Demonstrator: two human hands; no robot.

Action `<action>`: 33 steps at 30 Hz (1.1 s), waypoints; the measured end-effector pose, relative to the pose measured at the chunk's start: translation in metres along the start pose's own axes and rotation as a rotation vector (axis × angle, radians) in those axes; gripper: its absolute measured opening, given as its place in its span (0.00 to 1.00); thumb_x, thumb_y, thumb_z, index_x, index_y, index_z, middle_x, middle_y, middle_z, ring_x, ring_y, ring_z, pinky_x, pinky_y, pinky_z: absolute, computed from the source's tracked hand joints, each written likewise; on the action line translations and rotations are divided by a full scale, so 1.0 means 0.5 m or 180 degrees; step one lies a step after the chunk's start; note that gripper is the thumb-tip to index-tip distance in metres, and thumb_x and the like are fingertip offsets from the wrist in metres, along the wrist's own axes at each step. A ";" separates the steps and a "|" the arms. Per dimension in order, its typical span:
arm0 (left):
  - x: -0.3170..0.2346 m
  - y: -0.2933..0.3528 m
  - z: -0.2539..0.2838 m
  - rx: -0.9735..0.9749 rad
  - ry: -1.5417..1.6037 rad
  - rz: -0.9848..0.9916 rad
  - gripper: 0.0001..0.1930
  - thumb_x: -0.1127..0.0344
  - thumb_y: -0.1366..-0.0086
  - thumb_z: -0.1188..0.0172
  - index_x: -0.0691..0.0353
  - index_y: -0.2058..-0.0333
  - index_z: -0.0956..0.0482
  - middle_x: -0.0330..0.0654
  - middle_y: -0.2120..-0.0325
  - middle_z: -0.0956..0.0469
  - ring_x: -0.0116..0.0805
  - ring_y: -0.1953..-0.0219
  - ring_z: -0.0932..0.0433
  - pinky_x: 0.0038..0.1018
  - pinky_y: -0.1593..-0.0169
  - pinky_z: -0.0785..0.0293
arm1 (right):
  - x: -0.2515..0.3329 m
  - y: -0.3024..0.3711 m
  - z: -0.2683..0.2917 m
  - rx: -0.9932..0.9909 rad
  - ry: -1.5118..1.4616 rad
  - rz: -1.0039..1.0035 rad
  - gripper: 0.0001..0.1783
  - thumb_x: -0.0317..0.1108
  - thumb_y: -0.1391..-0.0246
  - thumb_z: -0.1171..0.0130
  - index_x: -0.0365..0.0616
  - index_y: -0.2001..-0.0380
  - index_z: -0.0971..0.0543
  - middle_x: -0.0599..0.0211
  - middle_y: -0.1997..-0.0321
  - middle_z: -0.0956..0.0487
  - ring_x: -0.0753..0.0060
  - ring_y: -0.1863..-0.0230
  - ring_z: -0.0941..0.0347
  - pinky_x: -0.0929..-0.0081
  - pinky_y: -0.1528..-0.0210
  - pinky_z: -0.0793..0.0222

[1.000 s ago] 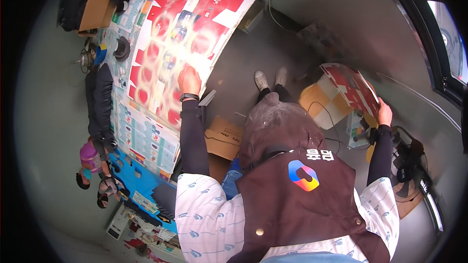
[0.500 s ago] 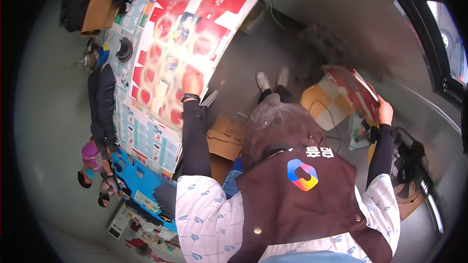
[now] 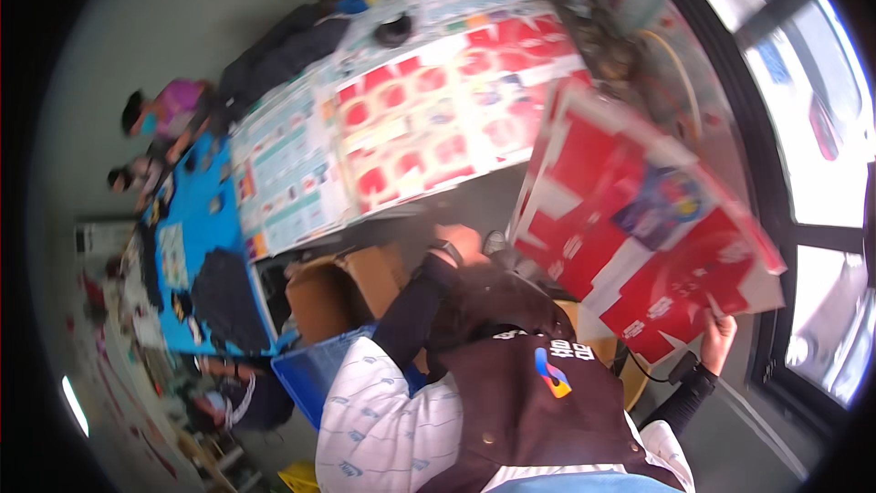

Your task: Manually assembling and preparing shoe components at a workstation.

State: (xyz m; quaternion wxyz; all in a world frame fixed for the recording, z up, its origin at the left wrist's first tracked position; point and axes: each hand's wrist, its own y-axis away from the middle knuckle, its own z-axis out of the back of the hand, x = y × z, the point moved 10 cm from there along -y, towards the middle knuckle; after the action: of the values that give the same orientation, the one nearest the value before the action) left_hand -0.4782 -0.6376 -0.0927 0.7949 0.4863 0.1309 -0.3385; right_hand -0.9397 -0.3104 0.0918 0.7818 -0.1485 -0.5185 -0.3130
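Observation:
My right hand (image 3: pixel 718 343) grips the lower edge of a large red-and-white printed cardboard sheet (image 3: pixel 584 256), held up and tilted at my right. The sheet looks folded or stacked, with a second layer along its far right edge. Its far left corner reaches the work table's near edge. My left hand (image 3: pixel 462 243) hovers over my lap near the table's front, touching no sheet that I can see; its fingers are blurred. On the table (image 3: pixel 365 213), another red-and-white printed sheet (image 3: pixel 429 110) lies flat, worn pale in ring-shaped patches.
An open cardboard box (image 3: pixel 324 297) and a blue crate (image 3: pixel 315 374) stand below the table at my left. Dark cloth (image 3: pixel 283 55) and a black rounded piece (image 3: pixel 393 32) lie along its far side. Other people (image 3: pixel 169 110) work at the blue-covered table (image 3: pixel 196 210). Windows line the right.
The red cardboard sheet has come up from low at my right to beside the table, in my right hand. My left hand has left the tabletop sheet. My view has turned.

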 end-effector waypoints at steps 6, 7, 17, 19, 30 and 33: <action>-0.151 0.124 0.056 -0.0367 0.5281 -0.2449 0.35 0.56 0.24 0.44 0.60 0.26 0.48 0.44 0.31 0.36 0.40 0.29 0.38 0.40 0.34 0.31 | 0.086 -0.168 -0.376 -0.0076 -0.1974 -0.0462 0.05 0.31 0.32 0.39 0.41 0.62 0.21 0.76 0.67 0.21 0.86 0.69 0.29 0.83 0.67 0.34; -0.148 0.148 0.103 -0.0465 0.6363 -0.2861 0.32 0.60 0.23 0.45 0.61 0.27 0.46 0.45 0.32 0.34 0.38 0.29 0.38 0.38 0.34 0.30 | 0.112 -0.173 -0.450 0.0250 -0.2304 -0.0324 0.08 0.29 0.31 0.42 0.39 0.52 0.22 0.71 0.58 0.19 0.82 0.59 0.26 0.79 0.56 0.31; 0.231 0.193 0.151 -0.3667 0.5300 -0.1324 0.20 0.70 0.24 0.45 0.62 0.36 0.32 0.44 0.40 0.24 0.34 0.39 0.24 0.32 0.39 0.25 | 0.178 -0.160 -0.825 0.1175 -0.1165 0.0362 0.13 0.33 0.28 0.44 0.37 0.48 0.22 0.72 0.61 0.18 0.85 0.69 0.22 0.82 0.72 0.22; 0.258 0.203 0.180 -0.3827 0.5478 -0.1286 0.17 0.68 0.24 0.45 0.61 0.39 0.28 0.42 0.45 0.22 0.32 0.44 0.22 0.29 0.45 0.22 | 0.208 -0.168 -0.829 0.0997 -0.1243 0.0368 0.12 0.33 0.29 0.43 0.37 0.50 0.21 0.74 0.62 0.18 0.87 0.67 0.24 0.83 0.69 0.24; 0.913 0.345 0.194 -0.3860 0.4913 -0.0131 0.13 0.67 0.25 0.43 0.63 0.46 0.22 0.34 0.58 0.18 0.20 0.60 0.23 0.19 0.56 0.27 | 0.318 -0.239 -0.445 -0.0485 -0.1145 0.0295 0.21 0.28 0.28 0.47 0.34 0.35 0.27 0.64 0.38 0.23 0.74 0.42 0.26 0.74 0.40 0.30; 0.954 0.316 0.226 -0.3542 0.4692 -0.0068 0.17 0.69 0.23 0.48 0.69 0.41 0.26 0.41 0.50 0.20 0.30 0.49 0.22 0.29 0.43 0.27 | 0.346 -0.201 -0.401 -0.0847 -0.1372 0.0334 0.21 0.29 0.28 0.47 0.35 0.35 0.27 0.62 0.38 0.22 0.74 0.42 0.25 0.73 0.41 0.29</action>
State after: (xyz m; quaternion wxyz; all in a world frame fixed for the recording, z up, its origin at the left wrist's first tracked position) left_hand -0.0352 -0.8838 -0.1852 0.6265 0.1256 0.7522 0.1610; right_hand -0.8143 -0.5566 0.1552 0.6420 -0.3400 -0.6189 -0.2985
